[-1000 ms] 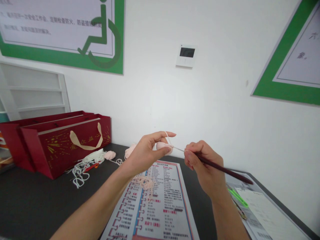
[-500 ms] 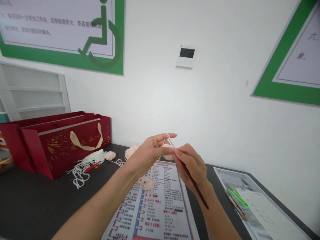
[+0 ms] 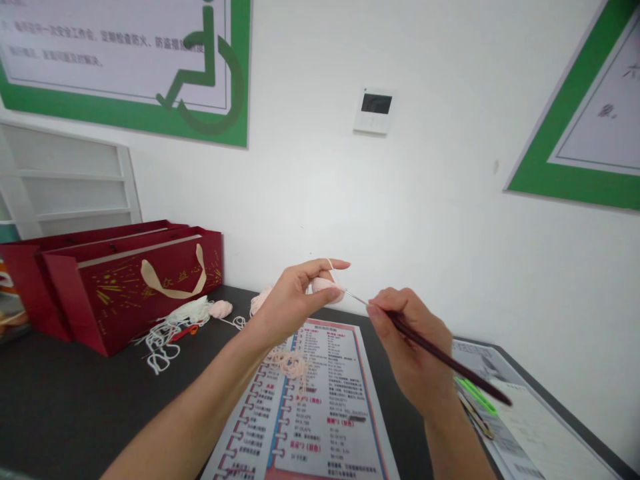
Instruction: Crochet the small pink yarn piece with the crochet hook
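Between the thumb and fingers of my left hand (image 3: 295, 297) is a small pale pink crochet piece (image 3: 325, 288). A strand of yarn (image 3: 331, 268) loops over its raised index finger. My right hand (image 3: 413, 350) grips a crochet hook (image 3: 445, 357) by its dark brown handle. The hook's thin metal shaft points left, and its tip meets the edge of the pink piece. Below the hands, a tangle of pink yarn (image 3: 290, 363) lies on a printed pattern sheet (image 3: 345, 387). My left hand partly hides a pink yarn ball (image 3: 259, 300) behind it.
Red paper bags (image 3: 125, 280) stand at the left on the black table (image 3: 60, 407). Beside them lie white yarn (image 3: 165, 337), a small pink ball (image 3: 221, 309) and an orange-red item (image 3: 189, 332). At the right, green-handled scissors (image 3: 477, 397) rest on papers (image 3: 545, 427).
My right hand has moved right, away from my left, and the hook's metal shaft now shows between them. The handle has swung flatter. My left hand has shifted slightly left with the pink piece.
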`<state>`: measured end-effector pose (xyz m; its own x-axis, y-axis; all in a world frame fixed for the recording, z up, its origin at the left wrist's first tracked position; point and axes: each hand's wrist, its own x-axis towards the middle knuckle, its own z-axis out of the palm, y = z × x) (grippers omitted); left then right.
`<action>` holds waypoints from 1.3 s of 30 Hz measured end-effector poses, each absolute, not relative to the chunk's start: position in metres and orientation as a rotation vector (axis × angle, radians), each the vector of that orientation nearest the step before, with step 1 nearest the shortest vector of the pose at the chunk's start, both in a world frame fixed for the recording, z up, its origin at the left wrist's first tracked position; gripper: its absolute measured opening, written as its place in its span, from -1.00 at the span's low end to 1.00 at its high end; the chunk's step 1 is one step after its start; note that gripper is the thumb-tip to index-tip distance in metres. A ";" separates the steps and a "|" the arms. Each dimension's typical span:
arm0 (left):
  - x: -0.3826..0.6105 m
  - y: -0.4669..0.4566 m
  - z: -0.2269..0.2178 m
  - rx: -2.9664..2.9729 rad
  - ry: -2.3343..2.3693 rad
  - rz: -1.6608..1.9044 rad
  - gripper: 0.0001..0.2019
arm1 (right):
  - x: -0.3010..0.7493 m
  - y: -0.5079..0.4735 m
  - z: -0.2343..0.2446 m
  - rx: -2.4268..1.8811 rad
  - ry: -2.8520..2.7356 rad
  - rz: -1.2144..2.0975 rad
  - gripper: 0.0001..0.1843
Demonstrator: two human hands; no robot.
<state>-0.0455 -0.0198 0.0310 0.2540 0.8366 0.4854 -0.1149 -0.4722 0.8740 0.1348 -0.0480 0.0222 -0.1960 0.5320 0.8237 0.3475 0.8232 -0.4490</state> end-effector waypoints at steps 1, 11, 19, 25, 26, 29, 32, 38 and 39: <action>-0.046 -0.021 0.031 1.648 0.673 1.351 -0.68 | 0.138 -0.045 0.023 -0.660 -1.758 0.329 -0.89; -0.030 -0.021 0.026 1.432 0.523 1.355 -0.59 | 0.111 -0.021 0.003 -0.482 -1.694 0.254 -0.88; -0.033 -0.018 0.029 1.186 0.398 1.213 -0.55 | 0.113 -0.009 -0.010 -0.296 -1.738 -0.385 -0.65; -0.047 -0.011 0.033 1.212 0.383 1.176 -0.58 | 0.131 -0.015 0.007 -0.314 -1.732 0.441 -0.91; -0.049 -0.010 0.033 1.218 0.387 1.173 -0.59 | 0.134 -0.015 0.009 -0.307 -1.735 0.501 -0.92; -0.053 -0.009 0.034 1.230 0.375 1.126 -0.61 | 0.143 -0.016 0.012 -0.294 -1.742 0.607 -0.91; -0.056 -0.008 0.033 1.223 0.348 1.060 -0.64 | 0.148 -0.017 0.014 -0.291 -1.725 0.673 -0.90; -0.061 -0.006 0.031 1.198 0.308 0.913 -0.62 | 0.154 -0.018 0.019 -0.311 -1.729 0.814 -0.95; -0.060 -0.006 0.031 1.204 0.306 0.901 -0.62 | 0.154 -0.018 0.020 -0.303 -1.713 0.859 -0.93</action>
